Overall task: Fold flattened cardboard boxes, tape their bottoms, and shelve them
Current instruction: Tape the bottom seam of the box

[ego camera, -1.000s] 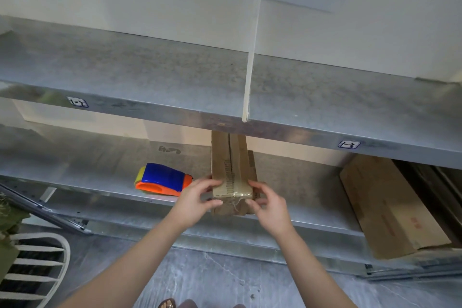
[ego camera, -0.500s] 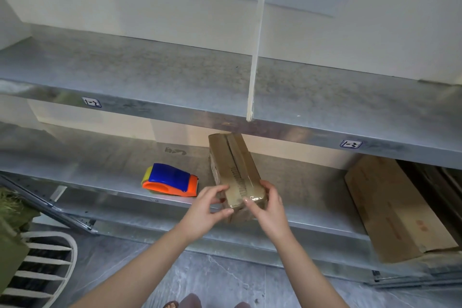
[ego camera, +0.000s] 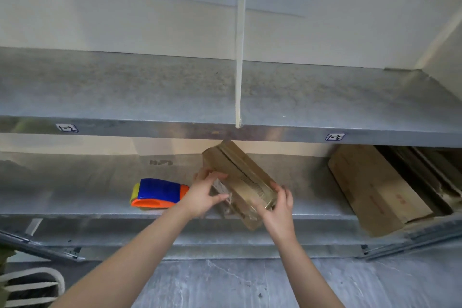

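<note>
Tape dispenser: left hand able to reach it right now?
Probably yes: the tape dispenser lies on the shelf just beside the left hand, nothing between, though that hand grips the box.

A small white label (ego camera: 67, 128) on the front edge of the grey metal upper shelf (ego camera: 150, 92), toward its left end, reads "1-2". A second white label (ego camera: 335, 136), toward the right end of that edge, reads "1-3". Black print on the small brown cardboard box (ego camera: 240, 172) and red print on the flattened brown cardboard (ego camera: 375, 187) are too blurred to read.
</note>
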{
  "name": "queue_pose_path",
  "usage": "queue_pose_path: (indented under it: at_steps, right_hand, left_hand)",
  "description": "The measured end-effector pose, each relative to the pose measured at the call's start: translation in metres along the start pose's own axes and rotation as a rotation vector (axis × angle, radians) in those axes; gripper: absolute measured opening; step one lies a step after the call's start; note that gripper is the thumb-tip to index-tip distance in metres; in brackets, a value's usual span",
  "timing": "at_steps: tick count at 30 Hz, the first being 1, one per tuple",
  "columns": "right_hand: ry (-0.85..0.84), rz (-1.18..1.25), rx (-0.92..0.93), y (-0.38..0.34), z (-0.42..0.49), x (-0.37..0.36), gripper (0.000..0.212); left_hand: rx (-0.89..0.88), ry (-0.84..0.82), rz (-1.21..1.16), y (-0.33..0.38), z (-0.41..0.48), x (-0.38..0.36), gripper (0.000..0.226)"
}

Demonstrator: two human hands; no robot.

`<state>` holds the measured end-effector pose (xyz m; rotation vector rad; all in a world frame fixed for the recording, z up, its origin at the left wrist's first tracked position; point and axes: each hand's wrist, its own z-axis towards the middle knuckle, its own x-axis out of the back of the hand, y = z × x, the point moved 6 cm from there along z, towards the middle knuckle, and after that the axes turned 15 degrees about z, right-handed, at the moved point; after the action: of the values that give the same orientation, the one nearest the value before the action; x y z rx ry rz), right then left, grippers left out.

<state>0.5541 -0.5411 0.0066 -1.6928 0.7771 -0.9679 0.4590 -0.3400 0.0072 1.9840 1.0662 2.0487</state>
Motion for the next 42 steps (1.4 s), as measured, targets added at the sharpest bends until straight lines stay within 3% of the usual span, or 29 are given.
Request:
queue_pose_path:
  at_steps: [2, 4, 8, 10, 15, 18, 20, 21, 23, 26, 29, 34, 37, 42]
  right_hand:
    - [-0.011, -0.039, -0.028, 0.002, -0.001, -0.001, 0.078]
    - [0.003, -0.056, -0.014, 0.001, 0.001, 0.003, 0.078]
    - [0.126, -0.083, -0.040, 0.004, 0.005, 0.028, 0.090]
    - [0.200, -0.101, -0.037, 0.003, 0.008, 0.043, 0.083]
    - [0.283, -0.139, 0.020, -0.002, 0.027, 0.064, 0.035]
    - [0.258, -0.097, -0.029, -0.004, 0.042, 0.064, 0.037]
    - [0.274, -0.068, -0.086, -0.004, 0.047, 0.058, 0.048]
    - [0.302, -0.031, -0.108, -0.005, 0.047, 0.055, 0.053]
    - [0.372, 0.036, -0.138, -0.004, 0.044, 0.047, 0.058]
    - [0.311, 0.261, -0.226, 0.004, 0.039, 0.026, 0.058]
    - [0.210, 0.313, -0.239, 0.014, 0.022, 0.005, 0.072]
    - [0.008, 0.120, -0.096, 0.012, -0.020, -0.030, 0.066]
    - [-0.098, 0.031, -0.026, 0.006, -0.020, -0.043, 0.073]
    - [-0.247, -0.089, 0.060, -0.016, -0.003, -0.063, 0.082]
  left_hand:
    - [0.035, 0.063, 0.026, -0.004, 0.009, 0.007, 0.043]
    - [0.103, 0.139, -0.011, -0.015, 0.021, 0.021, 0.049]
    - [0.098, -0.021, -0.104, -0.028, 0.039, 0.035, 0.069]
    - [0.053, -0.046, -0.137, -0.025, 0.039, 0.035, 0.064]
    - [0.085, -0.080, -0.172, -0.013, 0.010, 0.018, 0.051]
    - [0.022, -0.042, -0.125, -0.004, -0.006, 0.005, 0.036]
    - [-0.027, 0.013, -0.020, -0.003, -0.003, 0.009, 0.039]
    - [-0.048, -0.011, 0.011, -0.002, 0.002, 0.012, 0.049]
    - [-0.036, -0.215, -0.054, -0.002, 0.010, 0.014, 0.071]
    - [-0.026, -0.496, -0.224, -0.003, 0.010, 0.006, 0.078]
    - [-0.081, -0.350, -0.181, -0.008, 0.001, -0.002, 0.069]
    - [-0.026, 0.083, -0.202, -0.007, -0.038, -0.016, 0.065]
    - [0.060, 0.192, -0.293, -0.011, -0.058, -0.026, 0.057]
    - [0.097, 0.284, -0.167, -0.017, -0.063, -0.009, 0.046]
